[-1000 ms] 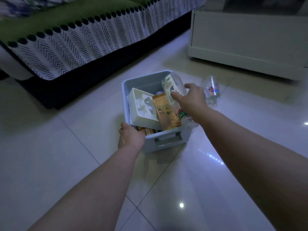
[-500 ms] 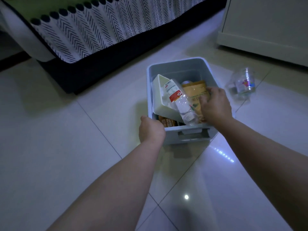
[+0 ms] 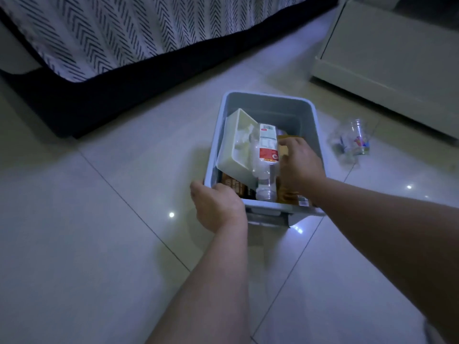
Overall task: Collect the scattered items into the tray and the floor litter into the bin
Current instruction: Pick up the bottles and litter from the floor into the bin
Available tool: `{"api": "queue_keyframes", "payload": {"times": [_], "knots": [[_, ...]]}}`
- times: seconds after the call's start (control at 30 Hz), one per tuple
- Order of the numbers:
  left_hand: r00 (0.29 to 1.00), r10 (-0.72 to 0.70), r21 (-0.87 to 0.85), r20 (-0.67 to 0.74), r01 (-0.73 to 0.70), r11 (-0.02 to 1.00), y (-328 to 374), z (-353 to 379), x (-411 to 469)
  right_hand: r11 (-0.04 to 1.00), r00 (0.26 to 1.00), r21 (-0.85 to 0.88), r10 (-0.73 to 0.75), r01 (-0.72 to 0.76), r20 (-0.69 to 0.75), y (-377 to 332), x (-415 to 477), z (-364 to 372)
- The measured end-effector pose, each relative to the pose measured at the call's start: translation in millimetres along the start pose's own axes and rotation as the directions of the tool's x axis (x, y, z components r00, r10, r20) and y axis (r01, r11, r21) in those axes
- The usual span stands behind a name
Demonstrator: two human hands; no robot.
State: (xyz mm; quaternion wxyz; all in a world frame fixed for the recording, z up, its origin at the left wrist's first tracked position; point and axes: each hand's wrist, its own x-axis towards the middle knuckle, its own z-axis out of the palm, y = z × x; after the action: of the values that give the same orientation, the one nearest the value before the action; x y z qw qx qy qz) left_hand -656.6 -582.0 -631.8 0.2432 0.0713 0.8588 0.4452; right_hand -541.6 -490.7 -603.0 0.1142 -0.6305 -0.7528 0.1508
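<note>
Head view only. Dim room, glossy tiled floor [image 3: 99,219].

- Grey plastic bin [image 3: 269,95] sits on the floor mid-frame, near the patterned bed skirt [image 3: 111,33] and well apart from the white cabinet [image 3: 385,53].
- Left hand [image 3: 218,207] grips the bin's near-left corner. The fingers are curled over the rim with the thumb outside, steadying the bin.
- Right hand [image 3: 300,165] is inside the bin with fingers bent down on an orange carton [image 3: 288,194]. Can't tell if it pinches the carton or just presses it flat.
- In the bin there is a clear water bottle [image 3: 267,155] with a red label, lying cap end toward the camera. It lies against a white moulded plastic insert [image 3: 236,145] that leans on the left wall. A brown box [image 3: 233,186] lies under the insert.
- A crumpled clear cup [image 3: 355,140] with a coloured print lies on the floor right of the bin, not touching it. It is blurred and I can't make out more.

Step, as I judge it: packing collected litter down in the bin, so mid-task. At least that cup remains out.

The next move likely calls for the right hand to let go and come out over the right wall. It would then reach right to the cup and grip lightly, since thin plastic will crush or skid on the tile. The left hand can hold the bin so it doesn't slide.
</note>
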Motion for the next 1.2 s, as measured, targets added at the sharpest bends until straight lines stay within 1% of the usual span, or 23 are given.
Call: {"api": "queue_keyframes", "payload": {"times": [0.1,0.13,0.17,0.2,0.23,0.27,0.3,0.33,0.4,0.43,0.5,0.57,0.63,0.73,0.8,0.87,0.93,1.0,1.07,1.1,1.2], "knots": [[1.0,0.021,-0.05,-0.017,-0.022,0.998,5.0,10.2,11.0,0.996,0.996,-0.018,-0.091,0.091,-0.001,5.0,19.2,-0.7],[0.998,0.043,-0.033,-0.043,-0.045,0.998,8.0,13.6,11.3,0.993,0.993,-0.016,-0.115,0.115,-0.014,10.8,26.6,-4.7],[0.991,0.1,0.024,-0.086,-0.098,0.995,11.6,16.0,10.9,0.991,0.99,-0.019,-0.135,0.134,-0.043,18.2,34.9,-10.0],[0.971,0.201,0.114,-0.128,-0.187,0.976,16.4,19.2,8.7,0.988,0.985,-0.018,-0.152,0.151,-0.079,28.8,43.7,-16.4],[0.933,0.327,0.206,-0.148,-0.294,0.933,20.8,20.4,5.8,0.987,0.981,-0.022,-0.158,0.156,-0.113,38.7,52.1,-22.3],[0.868,0.473,0.278,-0.152,-0.421,0.863,25.6,25.4,-0.1,0.987,0.977,-0.018,-0.158,0.157,-0.142,53.0,62.0,-29.3],[0.799,0.585,0.322,-0.138,-0.522,0.79,33.3,34.0,-9.6,0.99,0.977,-0.006,-0.143,0.143,-0.158,70.6,71.9,-36.7],[0.741,0.663,0.337,-0.105,-0.601,0.725,37.5,38.8,-13.0,0.993,0.98,0.004,-0.113,0.115,-0.162,81.7,77.3,-37.3],[0.687,0.726,0.369,0.027,-0.682,0.632,48.1,60.2,-30.4,0.998,0.988,0.033,-0.046,0.051,-0.147,113.6,88.1,-40.4],[0.68,0.726,0.402,0.099,-0.695,0.596,59.4,81.6,-45.0,0.999,0.991,0.044,-0.017,0.023,-0.134,137.8,99.9,-43.7],[0.677,0.704,0.468,0.214,-0.704,0.534,67.2,98.1,-56.8,0.999,0.995,0.004,0.043,-0.043,-0.088,162.6,110.3,-34.2],[0.659,0.694,0.532,0.289,-0.713,0.456,75.5,125.7,-72.6,0.989,0.987,0.004,0.145,-0.145,-0.065,194.2,130.6,-35.3],[0.65,0.682,0.591,0.335,-0.709,0.385,85.5,150.7,-81.3,0.96,0.959,0.045,0.28,-0.278,-0.038,222.6,149.7,-36.4],[0.658,0.676,0.642,0.331,-0.682,0.35,95.6,173.2,-80.8,0.897,0.904,0.125,0.428,-0.423,-0.012,251.8,162.3,-24.0],[0.658,0.683,0.669,0.317,-0.666,0.33,101.0,189.0,-78.5,0.867,0.884,0.174,0.464,-0.467,0.062,268.5,171.7,-10.2],[0.64,0.705,0.679,0.305,-0.666,0.311,102.8,189.5,-74.4,0.842,0.867,0.206,0.483,-0.498,0.122,273.0,174.5,2.3],[0.632,0.717,0.692,0.295,-0.659,0.296,104.5,190.2,-70.2,0.788,0.826,0.249,0.54,-0.563,0.159,274.0,182.0,5.6],[0.654,0.706,0.716,0.274,-0.628,0.304,106.9,186.6,-69.2,0.73,0.788,0.301,0.592,-0.613,0.17,267.5,187.7,8.4],[0.686,0.693,0.723,0.223,-0.593,0.355,108.9,178.4,-70.6,0.715,0.785,0.34,0.602,-0.611,0.145,252.7,189.7,12.4],[0.698,0.69,0.727,0.193,-0.574,0.377,109.7,171.4,-72.4,0.722,0.799,0.362,0.586,-0.59,0.133,242.1,189.5,13.0],[0.729,0.666,0.768,0.16,-0.516,0.38,110.3,144.6,-78.4,0.734,0.841,0.444,0.533,-0.514,0.092,209.8,185.0,9.8]]}}
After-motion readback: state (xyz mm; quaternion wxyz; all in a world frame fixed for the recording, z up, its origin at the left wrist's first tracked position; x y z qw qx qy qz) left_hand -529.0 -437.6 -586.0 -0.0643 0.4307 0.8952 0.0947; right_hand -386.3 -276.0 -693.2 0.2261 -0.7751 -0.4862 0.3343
